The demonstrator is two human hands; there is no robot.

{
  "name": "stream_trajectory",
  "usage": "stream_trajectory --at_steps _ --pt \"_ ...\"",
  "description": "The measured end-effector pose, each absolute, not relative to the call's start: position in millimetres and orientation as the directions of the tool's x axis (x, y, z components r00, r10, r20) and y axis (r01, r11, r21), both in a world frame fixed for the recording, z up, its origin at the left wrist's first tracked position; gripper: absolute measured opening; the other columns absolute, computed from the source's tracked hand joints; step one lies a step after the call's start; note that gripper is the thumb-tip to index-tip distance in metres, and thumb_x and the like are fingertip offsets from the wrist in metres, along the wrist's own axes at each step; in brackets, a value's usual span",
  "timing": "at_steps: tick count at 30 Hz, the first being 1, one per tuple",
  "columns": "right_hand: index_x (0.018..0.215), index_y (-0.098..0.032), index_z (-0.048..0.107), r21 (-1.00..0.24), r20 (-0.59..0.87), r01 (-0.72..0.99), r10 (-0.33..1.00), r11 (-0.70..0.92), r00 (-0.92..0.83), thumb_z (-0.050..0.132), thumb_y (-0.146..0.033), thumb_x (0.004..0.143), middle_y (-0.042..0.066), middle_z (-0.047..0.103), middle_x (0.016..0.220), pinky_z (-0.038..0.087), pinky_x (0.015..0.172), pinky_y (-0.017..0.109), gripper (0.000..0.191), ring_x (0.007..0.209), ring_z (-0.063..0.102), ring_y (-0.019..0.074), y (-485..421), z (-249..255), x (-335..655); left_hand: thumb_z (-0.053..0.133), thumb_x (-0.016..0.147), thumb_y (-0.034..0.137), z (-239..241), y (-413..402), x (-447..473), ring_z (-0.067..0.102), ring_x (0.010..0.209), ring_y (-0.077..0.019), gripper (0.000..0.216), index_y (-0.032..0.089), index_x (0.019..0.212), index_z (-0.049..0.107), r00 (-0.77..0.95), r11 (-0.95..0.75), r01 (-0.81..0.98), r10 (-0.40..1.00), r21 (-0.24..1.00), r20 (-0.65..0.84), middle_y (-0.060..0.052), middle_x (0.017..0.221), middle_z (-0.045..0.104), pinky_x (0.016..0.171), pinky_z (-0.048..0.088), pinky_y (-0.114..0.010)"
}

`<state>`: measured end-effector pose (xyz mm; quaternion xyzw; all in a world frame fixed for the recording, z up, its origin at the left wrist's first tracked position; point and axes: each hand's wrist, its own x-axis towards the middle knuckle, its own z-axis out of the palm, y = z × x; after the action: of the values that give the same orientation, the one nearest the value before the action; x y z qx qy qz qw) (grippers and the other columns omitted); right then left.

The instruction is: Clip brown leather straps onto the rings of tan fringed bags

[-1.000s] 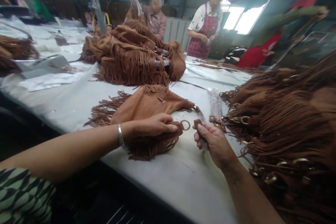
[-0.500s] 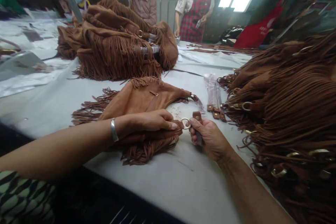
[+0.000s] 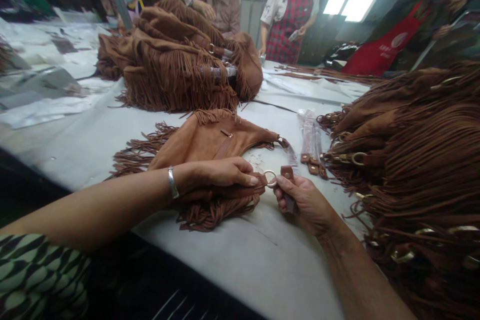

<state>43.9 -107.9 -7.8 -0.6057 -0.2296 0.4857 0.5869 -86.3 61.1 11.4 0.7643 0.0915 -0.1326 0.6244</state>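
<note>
A brown suede fringed bag point(image 3: 210, 142) lies on the grey table point(image 3: 240, 255) in front of me. My left hand point(image 3: 215, 175), with a silver bracelet at the wrist, pinches the bag's tab just behind a metal ring point(image 3: 270, 178). My right hand point(image 3: 305, 202) is closed round a dark brown strap end point(image 3: 288, 175) and holds it against that ring. The strap's lower part is hidden in my fist.
A heap of fringed bags point(image 3: 180, 60) sits further back, and a larger pile point(image 3: 416, 160) fills the right side. Plastic-wrapped straps point(image 3: 310, 140) lie between them. Two people point(image 3: 288, 10) stand at the far edge. Plastic sheets point(image 3: 41, 90) lie at the left.
My right hand moved left with the strap end, from a little apart from the ring to touching it. My left hand stayed pinched on the bag's tab.
</note>
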Motion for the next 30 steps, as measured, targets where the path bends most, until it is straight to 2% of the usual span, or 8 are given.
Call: stream_trajectory --at_steps 6,9,13,16,19,22,26,30 --pt "0.077 -0.016 0.059 -0.993 -0.097 -0.112 0.782 -0.035 0.616 0.072 -0.043 0.07 -0.002 0.056 0.063 0.031 0.039 0.019 0.031 0.044 0.044 0.0068 -107.8 -13.2 29.6 0.053 0.081 0.047 8.4 57.3 -88.7 0.036 0.052 -0.0076 0.033 0.015 0.078 0.05 0.947 -0.197 0.318 0.032 0.927 -0.318 0.003 0.063 0.044 0.047 0.029 -0.02" --pt "0.076 -0.015 0.062 -0.99 -0.118 -0.13 0.798 -0.051 0.591 0.072 -0.044 0.069 -0.002 0.055 0.062 0.032 0.04 0.02 0.032 0.044 0.044 0.0071 -109.7 -13.3 30.3 0.048 0.084 0.048 16.5 52.3 -90.4 0.043 0.056 -0.0096 0.034 0.015 0.08 0.052 0.963 -0.427 0.26 0.045 0.866 -0.267 0.001 0.068 0.051 0.051 0.034 -0.021" --pt "0.071 -0.012 0.066 -0.985 -0.158 -0.149 0.813 -0.089 0.561 0.074 -0.043 0.066 -0.002 0.052 0.055 0.031 0.039 0.019 0.033 0.042 0.042 0.0064 -113.6 -11.2 33.3 0.039 0.089 0.04 26.8 22.5 -97.7 0.053 0.068 -0.0176 0.033 0.015 0.08 0.057 0.975 -0.898 0.216 0.22 0.384 -0.034 -0.005 0.074 0.059 0.065 0.038 -0.03" --pt "0.069 -0.012 0.066 -0.995 -0.099 -0.074 0.81 -0.069 0.578 0.073 -0.043 0.067 -0.002 0.051 0.054 0.032 0.041 0.021 0.032 0.044 0.042 0.0072 -116.7 -8.4 30.3 0.041 0.089 0.043 18.1 -10.8 -101.6 0.055 0.078 -0.0244 0.033 0.014 0.091 0.057 0.932 -0.954 0.278 0.297 0.114 0.208 -0.009 0.082 0.06 0.074 0.038 -0.039" --pt "0.071 -0.013 0.065 -0.996 -0.06 0.029 0.842 -0.089 0.536 0.07 -0.047 0.07 -0.002 0.051 0.054 0.033 0.043 0.022 0.034 0.045 0.042 0.0082 -121.7 -4.2 28.8 0.042 0.087 0.055 -2.7 -32.3 -98.1 0.054 0.086 -0.0278 0.046 0.012 0.098 0.055 0.865 -0.933 0.355 0.351 0.056 0.359 -0.012 0.09 0.058 0.078 0.036 -0.041" --pt "0.073 -0.014 0.061 -0.973 -0.084 0.161 0.905 -0.164 0.417 0.06 -0.053 0.077 0.0 0.054 0.059 0.036 0.045 0.023 0.04 0.047 0.044 0.0088 -128.1 0.5 34.2 0.036 0.089 0.056 -17.6 -33.3 -91.7 0.053 0.084 -0.0272 0.048 0.012 0.089 0.056 0.854 -0.937 0.349 0.325 0.016 0.406 -0.012 0.085 0.057 0.074 0.036 -0.04" --pt "0.077 -0.016 0.055 -0.915 -0.084 0.343 0.931 -0.214 0.355 0.047 -0.054 0.084 -0.002 0.053 0.059 0.036 0.044 0.022 0.04 0.046 0.045 0.0089 -135.8 5.9 46.3 0.039 0.089 0.053 -14.7 -18.8 -91.8 0.055 0.078 -0.0256 0.044 0.013 0.084 0.056 0.887 -0.953 0.301 0.274 -0.015 0.373 -0.011 0.08 0.058 0.069 0.038 -0.037" --pt "0.071 -0.015 0.056 -0.898 -0.157 0.337 0.922 -0.282 0.353 0.055 -0.05 0.08 -0.003 0.051 0.052 0.032 0.042 0.02 0.036 0.044 0.043 0.0081 -140.5 10.2 48.8 0.042 0.088 0.049 -3.3 -9.9 -99.5 0.057 0.074 -0.0233 0.038 0.015 0.083 0.057 0.904 -0.952 0.306 0.289 -0.005 0.315 -0.008 0.079 0.06 0.065 0.039 -0.033"
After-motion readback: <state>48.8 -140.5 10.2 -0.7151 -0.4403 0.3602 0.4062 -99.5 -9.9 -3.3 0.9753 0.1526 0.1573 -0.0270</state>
